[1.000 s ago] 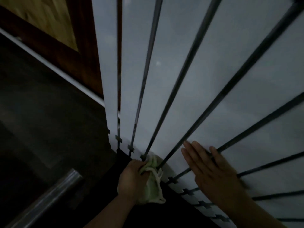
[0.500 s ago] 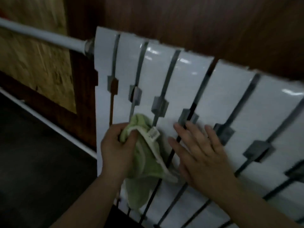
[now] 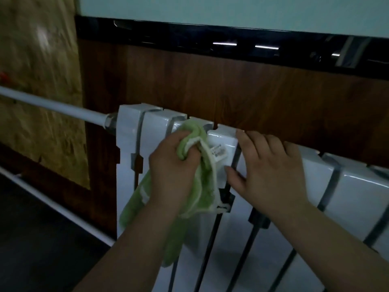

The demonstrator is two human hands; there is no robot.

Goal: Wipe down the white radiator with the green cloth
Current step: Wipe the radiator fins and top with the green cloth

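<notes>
— Which step are you on?
— Likely wiping the top of the white radiator [image 3: 355, 199]: your left hand [image 3: 172, 165] grips the bunched green cloth [image 3: 203, 197] there, and your right hand [image 3: 271, 171] rests flat beside it. Next, probably sweep rightward.
— What's hidden?
— The radiator's right end is cut off, and dimness hides any dust.

The left grip [image 3: 172, 165], bunching the green cloth [image 3: 134, 205], is pressing against the top of the white radiator [image 3: 355, 199], which is blocking any way forward. Just right of it, the right grip [image 3: 271, 175] is lying flat on the next sections, closing that side. Beyond both, the brown wood panel [image 3: 231, 87] is standing just behind the radiator's top edge. Left of the left grip, the white pipe [image 3: 52, 106] is running into the radiator's end, while open room is lying below it.
</notes>
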